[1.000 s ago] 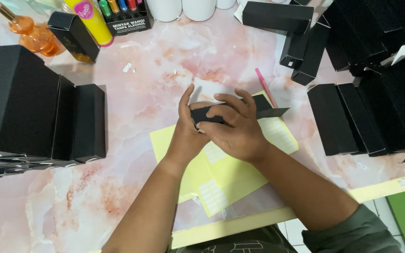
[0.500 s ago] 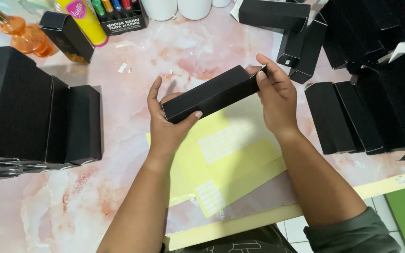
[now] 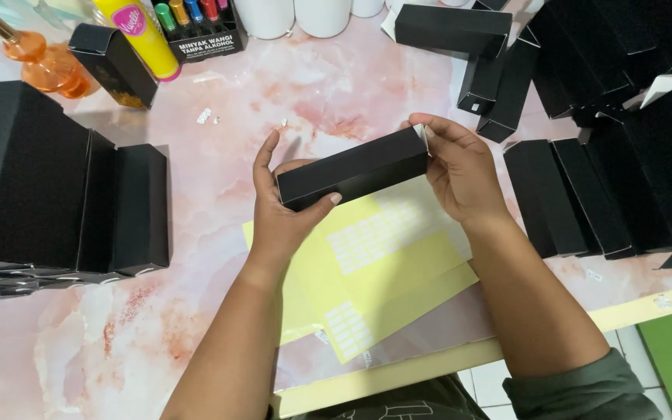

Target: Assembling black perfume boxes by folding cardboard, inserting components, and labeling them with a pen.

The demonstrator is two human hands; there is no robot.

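Head view: our left hand [image 3: 285, 214] and right hand [image 3: 460, 167], fingers clamped endwise on a long black carton [image 3: 354, 167] above yellow label sheets [image 3: 386, 264], likely mid-assembly; end flap needs closing.

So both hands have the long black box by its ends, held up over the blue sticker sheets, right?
Not quite: the sticker sheets are yellow, not blue, as the head view shows. The rest holds: the left hand and the right hand hold the long black box by its ends, up over those sheets.
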